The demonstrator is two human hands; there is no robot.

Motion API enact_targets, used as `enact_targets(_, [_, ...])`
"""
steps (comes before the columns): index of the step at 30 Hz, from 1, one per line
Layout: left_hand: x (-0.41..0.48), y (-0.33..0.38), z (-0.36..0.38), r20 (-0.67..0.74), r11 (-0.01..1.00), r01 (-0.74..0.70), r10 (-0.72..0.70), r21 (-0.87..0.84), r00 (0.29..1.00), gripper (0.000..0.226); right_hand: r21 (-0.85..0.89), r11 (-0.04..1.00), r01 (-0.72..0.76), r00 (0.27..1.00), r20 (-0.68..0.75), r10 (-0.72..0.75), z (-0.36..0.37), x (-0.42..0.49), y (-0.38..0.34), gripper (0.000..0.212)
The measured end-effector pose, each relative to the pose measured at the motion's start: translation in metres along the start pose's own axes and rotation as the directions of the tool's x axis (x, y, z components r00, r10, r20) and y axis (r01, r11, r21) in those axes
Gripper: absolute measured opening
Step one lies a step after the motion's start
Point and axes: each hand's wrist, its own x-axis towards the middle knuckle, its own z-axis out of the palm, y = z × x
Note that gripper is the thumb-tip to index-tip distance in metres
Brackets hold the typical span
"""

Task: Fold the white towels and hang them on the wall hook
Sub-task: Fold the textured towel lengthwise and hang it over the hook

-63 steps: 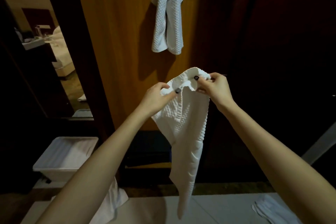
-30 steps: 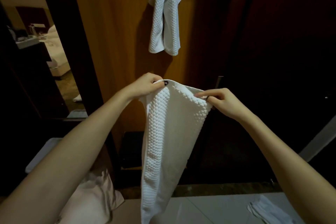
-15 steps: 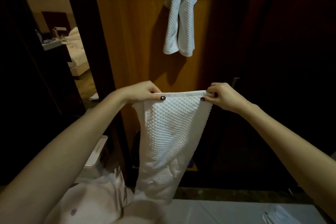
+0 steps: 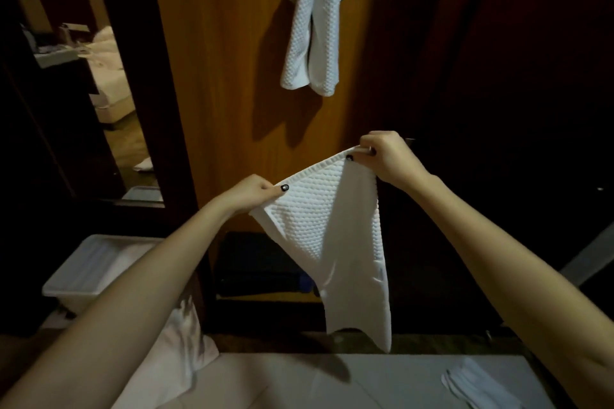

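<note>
Head view. I see both bare arms reaching forward in front of a wooden wall panel [image 4: 232, 76].

The left hand [image 4: 252, 191] pinches one corner of a white towel [image 4: 339, 226], with its dark-nailed thumb on the front of the cloth. The right hand [image 4: 388, 156] is higher and farther from me, and its curled fingers grip the other corner. The towel's top hem is stretched taut between the two hands and slopes up from left to right. The rest hangs below the right hand in a long narrow fall. The waffle texture faces me, and a smoother strip runs down the right side. The towel's lowest tip hangs just above the far edge of a pale table [image 4: 365, 382].

A second towel [image 4: 314, 26] is folded lengthwise and hangs high on the panel in two lobes, well above the hands. I cannot make out its hook at the top edge of the frame.

A folded white cloth [image 4: 478, 385] lies on the table at the lower right. Another white cloth [image 4: 179, 359] lies partly under the left forearm. A white bin [image 4: 89, 269] stands on the floor to the left. Behind it is a doorway through which I see a bed [image 4: 109, 76].
</note>
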Motion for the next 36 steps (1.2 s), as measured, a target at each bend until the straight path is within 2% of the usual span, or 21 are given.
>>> enact_targets(2, [0.007,-0.005,0.016,0.072,0.997,0.076,-0.074,-0.029,0.995,0.042,-0.002,1.0,0.002,1.0,-0.017,-0.002,-0.004,-0.005,0.005,0.033])
enact_targets(5, [0.02,-0.002,0.041,0.169,0.944,0.156,-0.109,-0.291,0.98,0.032,-0.034,0.999,0.014,0.999,-0.039,-0.016,-0.016,-0.01,0.013,0.037])
enact_targets(6, [0.025,0.001,0.046,0.151,0.921,0.146,-0.096,-0.361,0.984,0.03,-0.056,0.998,0.002,0.999,-0.041,-0.004,-0.02,-0.012,0.017,0.038])
enact_targets(8, [0.033,0.008,0.053,0.076,0.915,0.098,-0.075,-0.391,0.994,0.025,-0.105,0.994,-0.021,0.999,-0.03,0.018,-0.025,-0.017,0.025,0.037])
enact_targets(11, [0.042,0.018,0.05,-0.037,0.975,0.003,-0.012,-0.224,0.999,0.018,-0.146,0.985,-0.087,0.996,0.023,0.091,-0.026,-0.03,0.04,0.032])
enact_targets(13, [0.046,0.025,0.046,-0.102,0.996,-0.038,0.03,-0.085,0.994,0.014,-0.107,0.987,-0.118,0.984,0.118,0.131,-0.022,-0.042,0.05,0.029])
enact_targets(15, [0.05,0.032,0.043,-0.154,0.997,-0.071,0.067,-0.02,0.986,0.011,-0.037,0.989,-0.146,0.963,0.223,0.151,-0.017,-0.055,0.06,0.026])
enact_targets(17, [0.053,0.041,0.041,-0.19,0.994,-0.108,0.111,0.025,0.975,0.01,-0.038,0.978,-0.206,0.928,0.31,0.207,-0.011,-0.066,0.07,0.023])
enact_targets(20, [0.054,0.051,0.038,-0.214,0.973,-0.181,0.209,0.146,0.954,0.005,-0.141,0.954,-0.263,0.883,0.362,0.297,0.005,-0.081,0.083,0.03])
enact_targets(22, [0.052,0.056,0.033,-0.234,0.943,-0.245,0.297,0.227,0.926,0.006,-0.151,0.953,-0.261,0.881,0.366,0.299,0.014,-0.088,0.086,0.031])
enact_targets(24, [0.048,0.06,0.024,-0.248,0.882,-0.321,0.415,0.345,0.875,0.011,-0.11,0.964,-0.24,0.91,0.321,0.263,0.017,-0.09,0.086,0.03])
enact_targets(26, [0.042,0.063,0.012,-0.205,0.771,-0.364,0.527,0.522,0.825,0.013,-0.007,0.966,-0.258,0.939,0.234,0.252,0.016,-0.085,0.084,0.03])
enact_targets(29, [0.03,0.063,-0.011,-0.118,0.618,-0.363,0.599,0.698,0.792,0.019,0.183,0.934,-0.308,0.949,0.13,0.288,0.014,-0.07,0.074,0.033])
enact_targets(34, [0.011,0.057,-0.035,-0.146,0.63,-0.423,0.651,0.651,0.745,0.005,0.358,0.886,-0.294,0.939,-0.067,0.339,0.011,-0.046,0.059,0.037])
enact_targets(36, [0.004,0.061,-0.037,-0.07,0.647,-0.445,0.609,0.619,0.79,0.024,0.347,0.893,-0.285,0.931,-0.122,0.345,0.009,-0.038,0.058,0.032])
